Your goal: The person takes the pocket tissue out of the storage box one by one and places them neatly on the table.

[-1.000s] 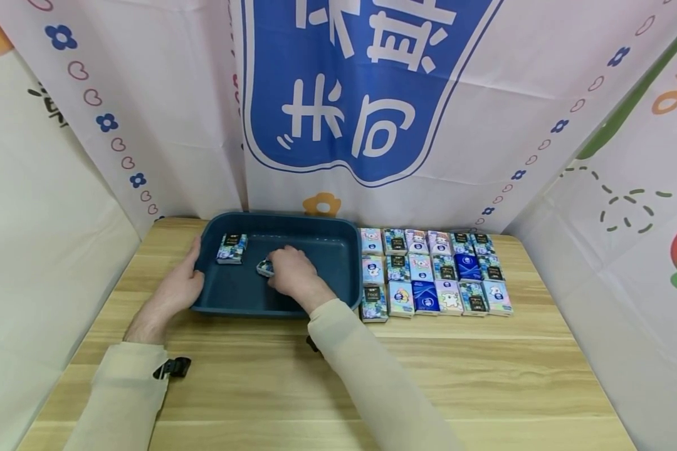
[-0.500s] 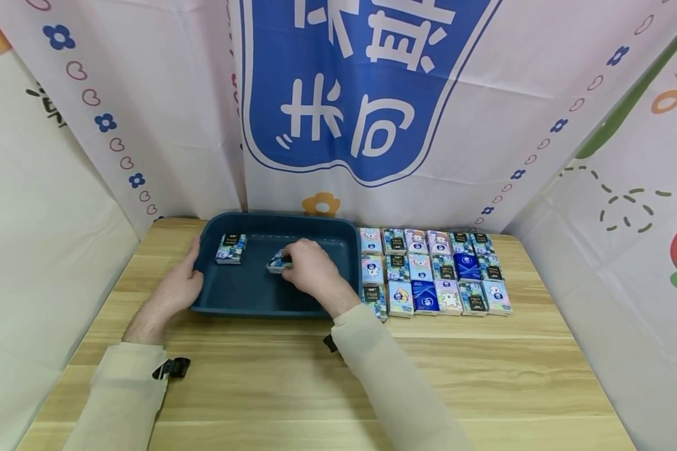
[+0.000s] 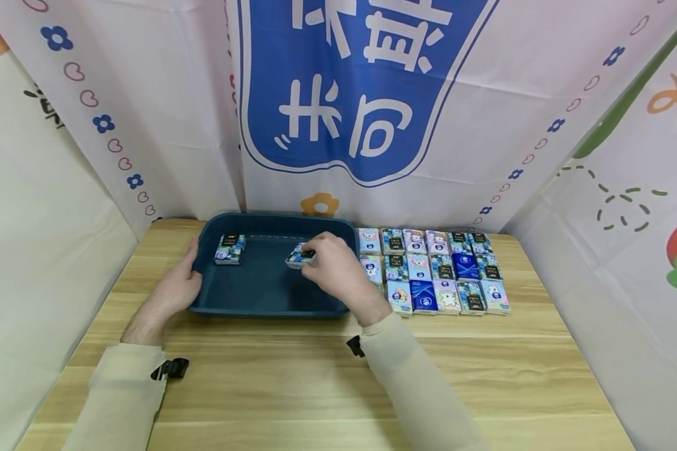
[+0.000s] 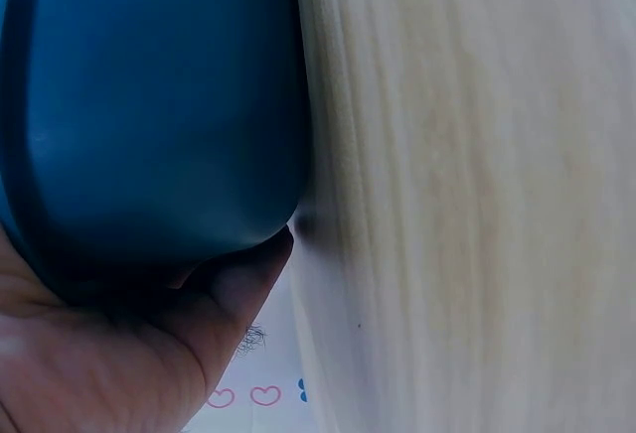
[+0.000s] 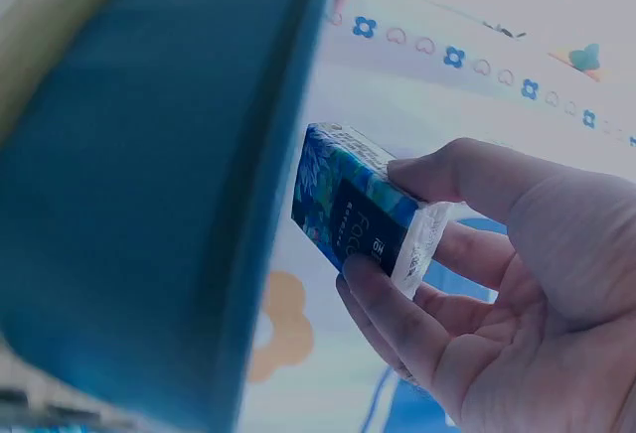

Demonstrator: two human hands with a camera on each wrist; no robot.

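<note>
My right hand (image 3: 338,266) pinches a small pocket tissue pack (image 3: 300,257) over the right half of a dark teal tray (image 3: 265,312). The right wrist view shows this pack (image 5: 348,205) with blue flowers and a black label, thumb on one edge and fingers on the label face. Inside the tray, near its back left corner, lies a similar tissue pack (image 3: 230,249). Against the tray's left outer wall rests my left hand (image 3: 172,288), its fingers stretched along the side. In the left wrist view, the left thumb (image 4: 238,279) lies low against the tray's rounded outer corner.
Right of the tray, several tissue packs (image 3: 419,267) in floral, cartoon and plain blue wrappers stand in three rows. My right hand partly hides the nearest left ones. Behind the wooden table (image 3: 293,376) hangs a printed cloth (image 3: 203,125), with more cloth at both sides.
My right hand has lifted the tissue pack from the middle of the tray and carried it to the right, near the tray's right wall. The left hand has stayed at the tray.
</note>
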